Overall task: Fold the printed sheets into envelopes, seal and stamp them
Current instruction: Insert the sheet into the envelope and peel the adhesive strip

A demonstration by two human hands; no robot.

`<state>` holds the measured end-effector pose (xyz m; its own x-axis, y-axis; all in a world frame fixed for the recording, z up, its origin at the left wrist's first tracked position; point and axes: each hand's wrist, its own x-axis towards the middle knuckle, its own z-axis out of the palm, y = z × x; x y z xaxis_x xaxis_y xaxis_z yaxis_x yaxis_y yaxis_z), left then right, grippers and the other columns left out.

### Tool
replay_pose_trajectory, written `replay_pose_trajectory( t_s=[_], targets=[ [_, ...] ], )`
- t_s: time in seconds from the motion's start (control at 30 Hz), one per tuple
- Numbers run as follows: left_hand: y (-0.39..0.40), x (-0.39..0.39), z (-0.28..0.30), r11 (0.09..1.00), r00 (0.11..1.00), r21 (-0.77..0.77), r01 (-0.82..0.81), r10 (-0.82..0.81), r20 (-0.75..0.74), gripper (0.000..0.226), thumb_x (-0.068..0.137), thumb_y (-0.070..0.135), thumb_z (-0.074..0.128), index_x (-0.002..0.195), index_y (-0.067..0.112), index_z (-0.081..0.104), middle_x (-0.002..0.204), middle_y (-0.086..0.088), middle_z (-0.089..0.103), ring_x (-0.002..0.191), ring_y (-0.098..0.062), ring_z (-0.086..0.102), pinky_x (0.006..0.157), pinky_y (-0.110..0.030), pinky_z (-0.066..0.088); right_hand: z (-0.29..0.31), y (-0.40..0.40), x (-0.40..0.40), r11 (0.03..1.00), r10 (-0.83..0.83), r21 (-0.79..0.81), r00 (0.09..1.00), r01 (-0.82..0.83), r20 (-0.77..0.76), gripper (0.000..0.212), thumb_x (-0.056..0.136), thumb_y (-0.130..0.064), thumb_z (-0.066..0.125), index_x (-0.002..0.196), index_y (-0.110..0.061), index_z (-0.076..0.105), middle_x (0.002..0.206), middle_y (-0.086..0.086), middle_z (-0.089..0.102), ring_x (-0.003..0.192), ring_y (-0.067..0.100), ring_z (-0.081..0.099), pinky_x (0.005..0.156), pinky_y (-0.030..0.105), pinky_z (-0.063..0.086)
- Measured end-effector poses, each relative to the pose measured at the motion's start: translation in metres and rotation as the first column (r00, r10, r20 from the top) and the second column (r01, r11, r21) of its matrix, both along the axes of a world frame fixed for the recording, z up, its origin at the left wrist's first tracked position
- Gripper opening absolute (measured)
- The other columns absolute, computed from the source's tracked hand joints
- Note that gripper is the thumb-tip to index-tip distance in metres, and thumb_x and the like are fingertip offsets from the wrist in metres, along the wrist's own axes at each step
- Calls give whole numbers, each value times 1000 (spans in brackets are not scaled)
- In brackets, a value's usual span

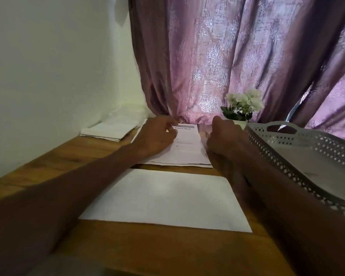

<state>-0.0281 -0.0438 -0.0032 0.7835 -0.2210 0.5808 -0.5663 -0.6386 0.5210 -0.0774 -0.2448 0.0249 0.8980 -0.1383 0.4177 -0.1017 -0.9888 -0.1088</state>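
A stack of printed sheets (187, 150) lies on the wooden table (54, 162) near the curtain, its top page showing a heading and lines of text. My left hand (157, 136) rests on the stack's left part with its fingers curled at the top sheet's upper edge. My right hand (225, 140) sits at the stack's right edge, fingers curled against the paper; the fingertips are hidden. A plain white envelope (167, 200) lies flat on the table between my forearms, nearer to me.
A white perforated tray (299, 148) stands at the right, tilted up on the table's edge. A small pot of white flowers (243, 106) stands behind my right hand. A pile of folded white papers (112, 128) lies at the back left by the wall. A purple curtain (237, 56) hangs behind.
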Motion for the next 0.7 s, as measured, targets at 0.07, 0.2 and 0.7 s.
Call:
replay_pose_trajectory(
  t_s=[0.07, 0.2, 0.7],
  targets=[
    [2, 0, 4, 999, 1000, -51, 2, -2, -2, 26, 101, 19, 64, 126, 14, 72, 117, 1, 72, 98, -7, 57, 69, 2, 37, 3, 1, 0, 994, 57, 87, 990, -69, 132, 32, 89, -19, 67, 115, -16, 50, 113, 12, 62, 103, 34, 63, 87, 46, 53],
    [4, -5, 10, 986, 998, -162, 35, -42, -41, 27, 102, 20, 65, 127, 13, 72, 122, -1, 74, 99, -7, 59, 85, -7, 40, 13, 15, -1, 776, 305, 498, 921, -387, 241, 55, 86, -16, 80, 136, -15, 57, 118, 9, 70, 104, 26, 67, 92, 42, 57],
    [11, -3, 10, 879, 948, -421, 223, -297, -119, 7, 93, 21, 78, 97, 26, 80, 87, 11, 80, 80, 0, 71, 75, -14, 53, -6, 14, 10, 441, 507, 734, 818, -517, 272, 31, 82, -11, 82, 110, -25, 79, 99, -8, 79, 85, 5, 71, 75, 24, 46]
  ],
)
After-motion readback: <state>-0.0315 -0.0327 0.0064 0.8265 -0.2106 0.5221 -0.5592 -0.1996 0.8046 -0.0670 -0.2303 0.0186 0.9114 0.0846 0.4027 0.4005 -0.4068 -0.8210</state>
